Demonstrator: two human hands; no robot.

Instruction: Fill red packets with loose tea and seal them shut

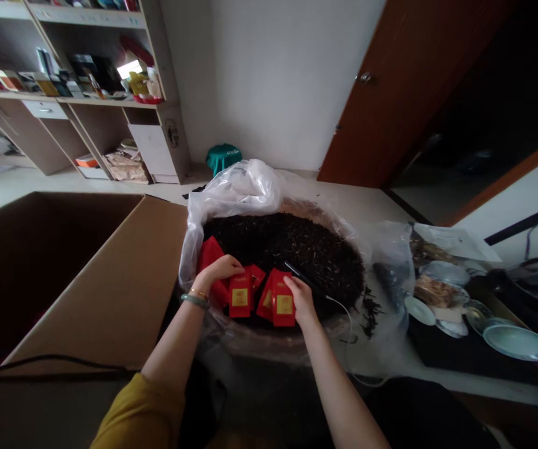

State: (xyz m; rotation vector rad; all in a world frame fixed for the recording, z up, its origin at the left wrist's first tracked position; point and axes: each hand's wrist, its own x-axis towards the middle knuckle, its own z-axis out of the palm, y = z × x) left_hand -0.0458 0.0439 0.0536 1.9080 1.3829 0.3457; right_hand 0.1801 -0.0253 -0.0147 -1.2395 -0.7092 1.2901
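Red with a yellow label, the left packet (239, 300) hangs just below the left hand (218, 269), whose fingertips pinch its top edge. The right hand (303, 300) is clamped on the upper right corner of the right packet (283, 305), which lies left of it, overlapping another packet (264, 303). Behind them, dark leafy pieces (325, 246) heap inside clear plastic sheeting (254, 184).

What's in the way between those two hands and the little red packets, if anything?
Nothing visible. The left hand holds one yellow-labelled red packet, and the right hand holds another. The slim black device on the dark dried leaves lies beyond the right hand, not in between.
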